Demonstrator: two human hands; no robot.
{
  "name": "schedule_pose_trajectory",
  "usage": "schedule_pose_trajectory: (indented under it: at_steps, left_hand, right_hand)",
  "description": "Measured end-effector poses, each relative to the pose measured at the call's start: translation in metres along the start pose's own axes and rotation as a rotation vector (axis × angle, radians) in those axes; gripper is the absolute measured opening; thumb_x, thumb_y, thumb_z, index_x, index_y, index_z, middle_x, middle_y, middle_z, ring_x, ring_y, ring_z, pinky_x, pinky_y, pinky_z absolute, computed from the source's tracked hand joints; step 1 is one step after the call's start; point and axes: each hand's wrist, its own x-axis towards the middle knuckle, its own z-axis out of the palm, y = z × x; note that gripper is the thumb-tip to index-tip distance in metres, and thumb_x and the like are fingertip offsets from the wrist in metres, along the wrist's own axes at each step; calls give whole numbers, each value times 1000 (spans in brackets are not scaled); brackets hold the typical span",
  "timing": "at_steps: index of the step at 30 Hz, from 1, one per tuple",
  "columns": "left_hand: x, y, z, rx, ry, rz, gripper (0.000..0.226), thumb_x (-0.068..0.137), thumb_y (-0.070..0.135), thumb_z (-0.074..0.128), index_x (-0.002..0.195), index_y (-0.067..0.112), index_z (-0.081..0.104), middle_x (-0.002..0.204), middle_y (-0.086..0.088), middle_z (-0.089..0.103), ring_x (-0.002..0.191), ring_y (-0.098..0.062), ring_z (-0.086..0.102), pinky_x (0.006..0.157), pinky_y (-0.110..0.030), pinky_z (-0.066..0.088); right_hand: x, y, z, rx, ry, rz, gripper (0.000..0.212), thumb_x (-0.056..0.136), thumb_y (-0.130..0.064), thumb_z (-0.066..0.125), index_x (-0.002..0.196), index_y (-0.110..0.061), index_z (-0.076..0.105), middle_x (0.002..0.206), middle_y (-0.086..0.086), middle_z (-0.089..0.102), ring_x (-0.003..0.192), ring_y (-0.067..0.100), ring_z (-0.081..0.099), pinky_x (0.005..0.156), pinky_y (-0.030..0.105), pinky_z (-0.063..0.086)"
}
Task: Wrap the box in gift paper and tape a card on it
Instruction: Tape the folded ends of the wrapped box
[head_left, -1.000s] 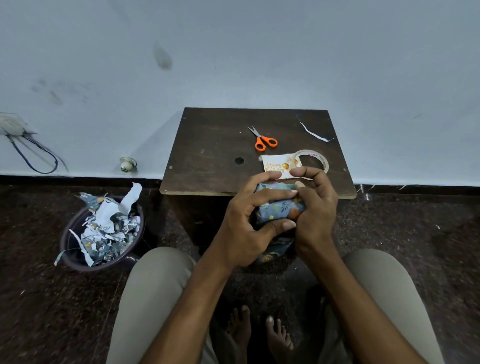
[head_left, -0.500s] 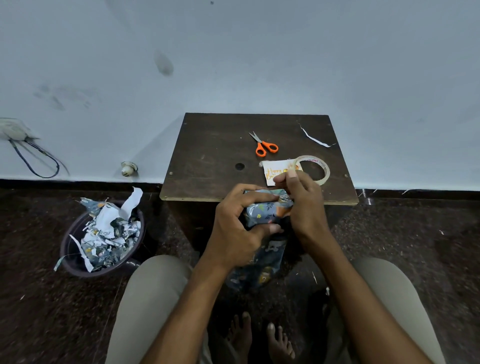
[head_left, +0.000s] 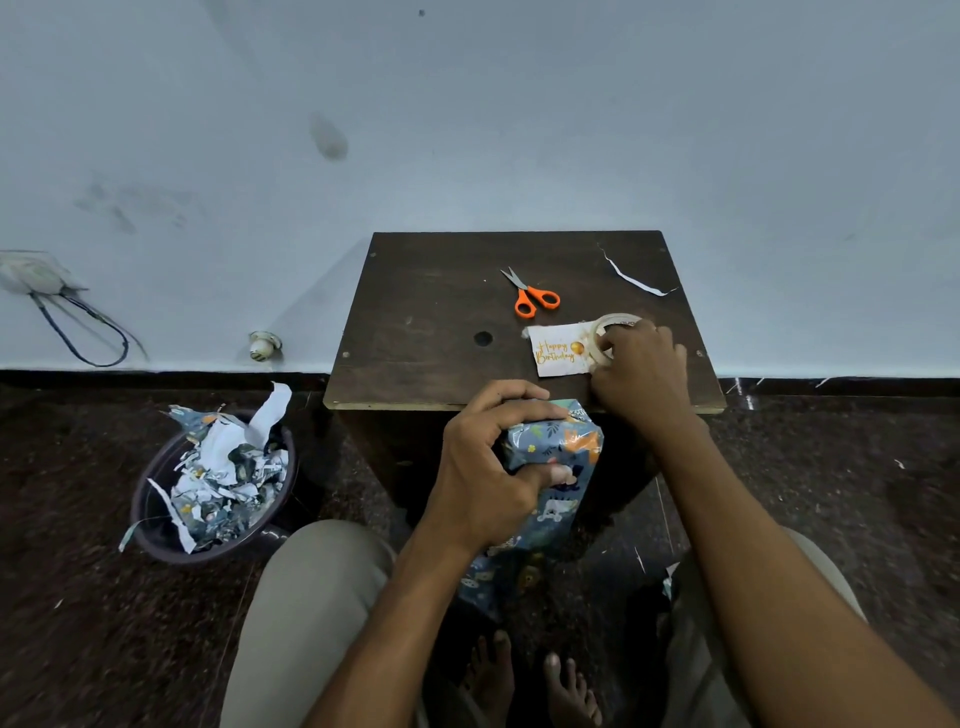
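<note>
1. Blue patterned gift paper (head_left: 566, 467) covered the box, which the left hand (head_left: 488, 467) held in the air just in front of the table's near edge, above the person's knees. The fingers curled over the top of the parcel and the thumb pressed its near face; a loose tail of paper hung down below the hand.
2. The right hand (head_left: 641, 371) reached forward onto the table (head_left: 426, 312), knuckles up, fingers curled round the tape roll (head_left: 613, 335) and gripping it at the table's right side.
3. The card (head_left: 558, 353), white with gold "Happy Birthday" lettering, lay flat on the table just left of the right hand, its right end under the tape roll.
4. Orange-handled scissors (head_left: 532, 296) lay closed behind the card, well apart from both hands.
5. A thin white paper strip (head_left: 636, 278) lay near the table's far right corner.
6. A dark bin (head_left: 213, 488) full of torn paper scraps stood on the floor to the left of the table.
7. The right hand hid most of the tape roll.
</note>
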Motion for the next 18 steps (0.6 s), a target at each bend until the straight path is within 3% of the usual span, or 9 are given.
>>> schedule_pose_trajectory:
  at_steps: [11, 15, 18]
  left_hand:
    - [-1, 2, -2, -13, -2, -25, 48, 57, 1, 88, 102, 14, 78, 111, 0, 65, 106, -18, 67, 86, -23, 55]
    - [0, 4, -2, -12, 19, -32, 48, 57, 1, 87, 101, 15, 78, 110, 1, 65, 105, -17, 67, 85, -20, 54]
    - [2, 2, -2, 6, 37, -33, 49, 56, 2, 86, 102, 16, 78, 111, 1, 65, 104, -16, 67, 85, -18, 52]
  right_hand:
    - [0, 2, -1, 60, 141, 46, 23, 90, -13, 69, 112, -13, 76, 116, 15, 60, 114, 35, 49, 92, 42, 37]
    - [-5, -3, -2, 156, 205, -82, 18, 81, -5, 77, 98, -11, 80, 105, 12, 63, 103, 32, 51, 82, 38, 37]
    - [-11, -8, 5, 147, 123, -193, 15, 78, -10, 83, 92, -16, 82, 103, 10, 64, 103, 31, 53, 77, 35, 39]
